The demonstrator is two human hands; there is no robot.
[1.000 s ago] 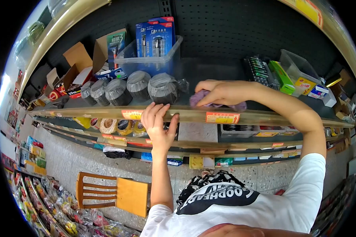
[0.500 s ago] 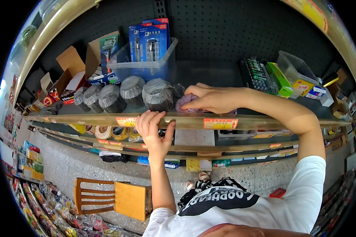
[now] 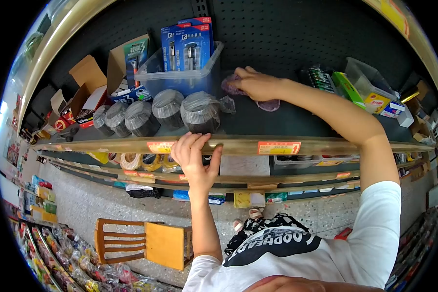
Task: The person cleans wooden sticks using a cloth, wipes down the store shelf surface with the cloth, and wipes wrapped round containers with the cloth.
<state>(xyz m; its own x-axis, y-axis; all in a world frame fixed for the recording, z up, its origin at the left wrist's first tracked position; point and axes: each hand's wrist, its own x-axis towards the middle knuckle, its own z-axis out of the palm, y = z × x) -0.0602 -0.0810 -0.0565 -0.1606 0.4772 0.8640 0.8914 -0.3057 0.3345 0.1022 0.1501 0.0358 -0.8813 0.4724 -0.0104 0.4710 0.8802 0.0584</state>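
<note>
My right hand (image 3: 255, 83) is closed on a crumpled purple cloth (image 3: 231, 84), pressing it on the dark shelf (image 3: 277, 121) close to the back panel. A loose end of the cloth hangs out below the hand. Against the shelf's front price rail (image 3: 316, 146) rests my left hand (image 3: 194, 155), its fingertips at the top edge and its thumb spread apart. Just behind that hand stands a dark round jar wrapped in clear plastic (image 3: 200, 113). Several similar wrapped jars (image 3: 141, 118) line up to its left.
A clear plastic bin (image 3: 180, 78) with blue carded razors (image 3: 192, 48) stands behind the jars. Opened cardboard boxes (image 3: 90, 80) are on the left. Battery packs (image 3: 320, 79) and another clear bin (image 3: 370, 80) sit on the right. A wooden chair (image 3: 165, 243) stands on the floor below.
My right hand has moved the purple cloth from near the front rail back toward the rear panel. The left hand stays on the rail. The view has shifted slightly.
</note>
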